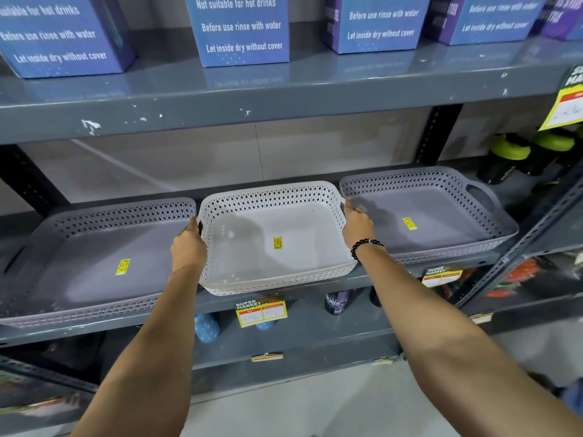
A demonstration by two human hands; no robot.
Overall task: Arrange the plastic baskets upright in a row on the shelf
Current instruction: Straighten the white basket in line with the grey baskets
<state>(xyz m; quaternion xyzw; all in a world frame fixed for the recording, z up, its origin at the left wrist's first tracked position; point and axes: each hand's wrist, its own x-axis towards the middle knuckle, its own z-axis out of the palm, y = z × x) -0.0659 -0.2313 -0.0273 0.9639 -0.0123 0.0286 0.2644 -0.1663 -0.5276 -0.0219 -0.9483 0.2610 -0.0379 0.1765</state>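
where the shelf (315,287) edge runs nearest us, we read "super market" on a yellow and red price tag (261,313) clipped below the white basket (277,238), with a second such tag (441,275) to the right; the handwritten prices are too blurred to read. under that edge stand a blue dotted bottle (206,328) and a dark bottle (336,301).

we reach forward with both forearms. our left hand (188,246) wraps the left short end of the white basket, fingers curled over its rim; our right hand (357,227), a black bead bracelet (362,246) on the wrist, clasps the right short end the same way. the basket sits upright in the middle of the shelf, its near edge overhanging the front lip slightly.

each basket has a small yellow sticker on its floor, the print too small to read. a left grey basket (94,266) lies just beside the white one, nearly touching our left hand; a right grey basket (432,216) lies just beside on the other side, farther back.

far right, black bottles with green lids (508,156) stand at the shelf's end.

on the upper shelf (284,99), blue boxes (241,29) read "not suitable for hot drinks", "before use rinse with water", "let inside dry without cover".
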